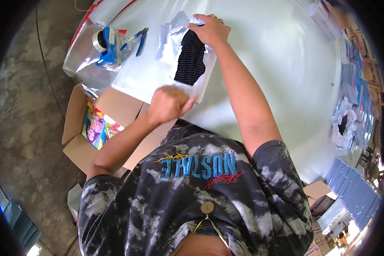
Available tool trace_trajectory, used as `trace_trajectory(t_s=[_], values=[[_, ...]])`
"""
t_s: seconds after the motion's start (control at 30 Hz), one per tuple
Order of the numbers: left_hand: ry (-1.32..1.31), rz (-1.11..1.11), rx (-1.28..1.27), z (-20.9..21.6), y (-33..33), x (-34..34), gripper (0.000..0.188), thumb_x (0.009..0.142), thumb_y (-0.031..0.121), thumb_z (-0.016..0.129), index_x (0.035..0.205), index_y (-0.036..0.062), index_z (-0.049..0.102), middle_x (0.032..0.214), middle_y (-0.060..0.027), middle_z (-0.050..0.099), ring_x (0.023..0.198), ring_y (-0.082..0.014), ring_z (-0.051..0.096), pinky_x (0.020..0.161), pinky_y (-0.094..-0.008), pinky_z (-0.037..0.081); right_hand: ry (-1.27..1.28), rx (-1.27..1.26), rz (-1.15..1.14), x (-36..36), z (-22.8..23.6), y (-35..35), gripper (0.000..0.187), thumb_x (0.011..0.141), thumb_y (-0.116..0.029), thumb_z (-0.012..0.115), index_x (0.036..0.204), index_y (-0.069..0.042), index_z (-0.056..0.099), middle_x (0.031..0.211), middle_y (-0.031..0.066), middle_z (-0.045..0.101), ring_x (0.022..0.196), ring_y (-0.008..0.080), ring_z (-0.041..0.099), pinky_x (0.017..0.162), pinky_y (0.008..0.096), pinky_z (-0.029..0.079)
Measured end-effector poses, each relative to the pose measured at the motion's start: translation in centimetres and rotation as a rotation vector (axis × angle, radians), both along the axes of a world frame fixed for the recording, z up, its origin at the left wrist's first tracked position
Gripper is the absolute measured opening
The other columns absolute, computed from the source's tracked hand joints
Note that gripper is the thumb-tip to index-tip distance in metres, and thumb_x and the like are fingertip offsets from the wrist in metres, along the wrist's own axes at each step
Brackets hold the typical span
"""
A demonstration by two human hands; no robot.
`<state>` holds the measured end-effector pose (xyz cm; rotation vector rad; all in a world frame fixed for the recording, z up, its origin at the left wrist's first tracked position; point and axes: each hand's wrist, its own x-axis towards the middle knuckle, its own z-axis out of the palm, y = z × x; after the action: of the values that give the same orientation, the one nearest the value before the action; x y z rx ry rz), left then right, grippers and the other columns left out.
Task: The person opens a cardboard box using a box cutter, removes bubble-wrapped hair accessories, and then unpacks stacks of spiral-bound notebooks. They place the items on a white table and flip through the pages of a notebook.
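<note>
On the white table lies a black, coarse-textured bundle (pixel 191 59), its exact kind unclear. Crumpled white striped wrapping paper (pixel 168 42) is spread open beneath and around it. My right hand (pixel 210 30) is at the far end, its fingers curled over the paper's edge. At the near end my left hand (pixel 170 103) is closed, slightly blurred, with the thumb pointing right. A pale edge of the paper runs up against it, and the fingertips are hidden from sight.
Left on the table (pixel 277 55) are a blue tape dispenser (pixel 109 46) and blue-handled pliers (pixel 141 40) beside clear plastic. An open carton (pixel 79 111) holding colorful printed packs stands below my left arm. Stacked blue-grey packs (pixel 354 190) and another wrapped black bundle (pixel 343 123) line the right.
</note>
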<state>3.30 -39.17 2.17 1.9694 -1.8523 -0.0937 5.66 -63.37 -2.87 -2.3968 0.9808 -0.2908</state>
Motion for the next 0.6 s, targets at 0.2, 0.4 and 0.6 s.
trace_trajectory(t_s=[0.2,0.4,0.6], values=[[0.114,0.035,0.074,-2.0,7.4,-2.7,0.031,0.077,0.022,0.065,0.053,0.0095,0.050,0.055,-0.0055,0.051,0.057,-0.0223,0.054,0.054,-0.0338,0.041,-0.085,-0.064,0.015,0.3,-0.5,0.1,0.055,0.071,-0.053,0.062,0.119,-0.026,0.058,0.122,0.0062,0.053,0.113,0.0282,0.047,0.095,0.0473,0.027],[0.239,0.265,-0.227,-0.3,5.5,-1.2,0.019,0.074,0.021,0.065,0.085,0.0061,0.060,0.085,-0.0114,0.055,0.080,-0.0276,0.051,0.071,-0.0375,0.037,-0.437,0.021,-0.203,-1.5,-0.5,2.2,0.075,0.072,-0.040,0.068,0.134,-0.010,0.037,0.138,0.0225,0.031,0.132,0.0361,0.020,0.102,0.0520,0.021],[0.449,0.803,-0.133,-1.0,-0.4,1.9,0.040,0.086,0.029,0.057,0.111,-0.0019,0.053,0.101,-0.0209,0.059,0.092,-0.0326,0.057,0.079,-0.0388,0.044,-0.423,0.337,-0.231,-5.8,-1.3,5.0,0.076,0.084,-0.042,0.054,0.135,0.007,0.025,0.127,0.0291,0.044,0.119,0.0397,0.043,0.098,0.0384,0.035]])
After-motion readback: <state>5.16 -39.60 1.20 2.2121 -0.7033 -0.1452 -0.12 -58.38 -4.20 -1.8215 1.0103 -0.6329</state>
